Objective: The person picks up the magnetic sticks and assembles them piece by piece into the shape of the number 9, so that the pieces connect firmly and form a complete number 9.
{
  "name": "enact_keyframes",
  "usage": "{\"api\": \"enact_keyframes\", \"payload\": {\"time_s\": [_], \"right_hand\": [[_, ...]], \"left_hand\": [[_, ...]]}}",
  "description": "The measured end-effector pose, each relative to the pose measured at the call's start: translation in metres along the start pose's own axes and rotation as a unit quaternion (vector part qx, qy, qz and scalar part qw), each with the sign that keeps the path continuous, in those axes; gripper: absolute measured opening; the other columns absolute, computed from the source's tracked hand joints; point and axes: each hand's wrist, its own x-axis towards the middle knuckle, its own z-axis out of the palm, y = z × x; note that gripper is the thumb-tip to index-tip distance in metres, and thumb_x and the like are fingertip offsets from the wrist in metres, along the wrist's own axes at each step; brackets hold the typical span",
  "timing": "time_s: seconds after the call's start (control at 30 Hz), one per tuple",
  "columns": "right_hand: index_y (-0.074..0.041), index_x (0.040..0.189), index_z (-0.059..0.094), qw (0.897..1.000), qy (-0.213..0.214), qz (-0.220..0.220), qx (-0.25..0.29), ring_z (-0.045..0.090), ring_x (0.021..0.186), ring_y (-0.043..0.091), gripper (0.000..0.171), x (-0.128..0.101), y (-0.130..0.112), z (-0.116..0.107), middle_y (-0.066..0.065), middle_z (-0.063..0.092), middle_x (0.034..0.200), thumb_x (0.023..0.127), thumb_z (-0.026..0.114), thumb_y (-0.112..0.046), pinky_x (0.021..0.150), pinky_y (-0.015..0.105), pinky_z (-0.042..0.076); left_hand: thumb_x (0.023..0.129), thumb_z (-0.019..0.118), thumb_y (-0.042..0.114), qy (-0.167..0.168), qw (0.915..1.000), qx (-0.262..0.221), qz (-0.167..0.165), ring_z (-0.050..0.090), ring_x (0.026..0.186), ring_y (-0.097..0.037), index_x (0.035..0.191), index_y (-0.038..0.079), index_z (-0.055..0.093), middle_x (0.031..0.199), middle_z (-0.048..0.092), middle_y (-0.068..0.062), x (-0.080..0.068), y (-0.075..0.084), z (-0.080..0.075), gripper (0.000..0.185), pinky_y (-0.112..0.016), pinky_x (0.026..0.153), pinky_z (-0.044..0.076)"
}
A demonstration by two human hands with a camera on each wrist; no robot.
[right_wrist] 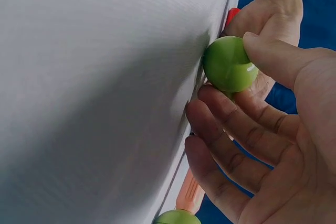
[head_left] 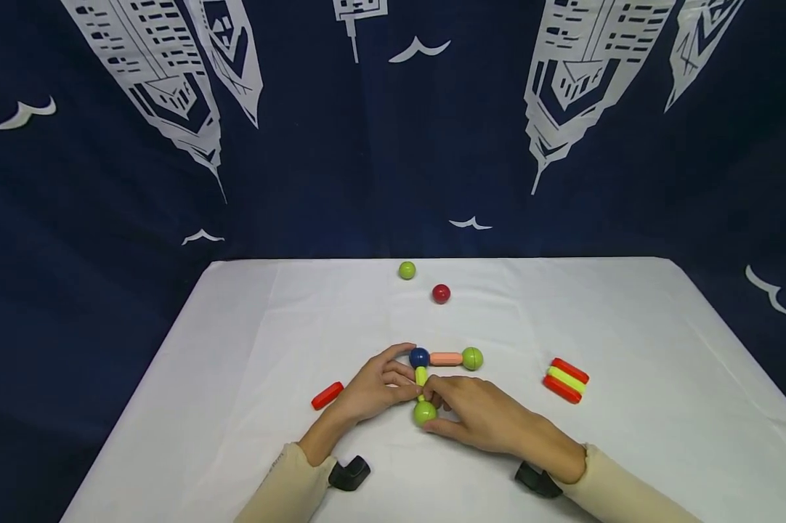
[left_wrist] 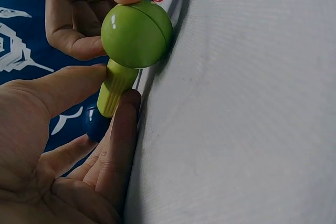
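Observation:
An L-shaped toy lies on the white table: a blue ball [head_left: 419, 357] at the corner, an orange rod [head_left: 446, 359] leading to a green ball [head_left: 473, 358], and a yellow-green rod [left_wrist: 116, 88] running toward the person to a nearer green ball [left_wrist: 135, 36]. My left hand [head_left: 376, 388] pinches the yellow-green rod between thumb and fingers, with other fingertips by the blue ball. With thumb and fingers, my right hand [head_left: 487, 415] holds the nearer green ball. In the right wrist view that ball [right_wrist: 230, 64] sits between thumb and forefinger.
Left of the left hand lies a red rod [head_left: 327, 396]. Two red rods with a yellow rod [head_left: 568, 379] between them lie to the right. Farther back are a loose red ball [head_left: 441, 293] and a loose green ball [head_left: 407, 270]. A dark blue printed cloth [head_left: 380, 160] hangs behind.

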Motion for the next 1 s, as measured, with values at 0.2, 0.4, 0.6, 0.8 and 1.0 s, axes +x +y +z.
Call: {"api": "enact_keyframes", "payload": {"time_s": [0.2,0.4,0.6,0.8,1.0], "right_hand": [[-0.026,0.103,0.057,1.0,-0.003,0.01,-0.013,0.055,0.08,0.0,0.028,-0.012,0.006,-0.01,-0.017,0.059,0.089,0.085,0.064,-0.047,0.071,0.022,0.048],[-0.022,0.103,0.061,1.0,0.017,0.007,-0.011,0.055,0.079,0.002,0.029,-0.016,0.011,-0.017,-0.014,0.06,0.089,0.085,0.066,-0.044,0.07,0.02,0.046],[-0.022,0.103,0.063,0.998,0.038,0.048,0.004,0.057,0.08,0.002,0.029,-0.028,0.021,-0.028,-0.015,0.063,0.092,0.083,0.069,-0.041,0.071,0.02,0.048],[-0.02,0.104,0.063,0.995,0.07,0.07,0.003,0.058,0.081,0.003,0.03,-0.047,0.039,-0.039,-0.013,0.064,0.092,0.084,0.067,-0.042,0.072,0.023,0.05],[-0.019,0.102,0.064,0.991,0.11,0.072,-0.017,0.055,0.074,0.001,0.024,-0.062,0.06,-0.049,-0.013,0.062,0.087,0.083,0.071,-0.033,0.065,0.02,0.047]], "left_hand": [[0.081,0.073,0.017,0.001,1.0,0.0,0.008,0.067,0.086,-0.011,0.141,0.019,0.037,0.104,0.067,-0.006,0.005,-0.001,0.011,0.069,-0.026,0.081,0.048],[0.081,0.074,0.02,0.011,0.9997,0.02,0.002,0.067,0.087,-0.011,0.141,0.019,0.038,0.104,0.067,-0.005,0.0,-0.001,0.004,0.07,-0.027,0.08,0.048],[0.078,0.076,0.027,0.01,0.9989,0.043,-0.016,0.066,0.088,-0.01,0.141,0.021,0.038,0.104,0.065,-0.001,-0.003,0.001,-0.001,0.073,-0.028,0.083,0.048],[0.071,0.081,0.035,0.002,0.9981,0.052,-0.032,0.066,0.087,-0.01,0.143,0.028,0.034,0.117,0.054,-0.002,-0.005,0.003,0.0,0.086,-0.031,0.08,0.047],[0.065,0.085,0.036,-0.036,0.9972,0.065,-0.008,0.065,0.091,-0.012,0.139,0.036,0.036,0.143,0.025,-0.004,-0.008,0.007,-0.005,0.088,-0.03,0.083,0.05]]}}
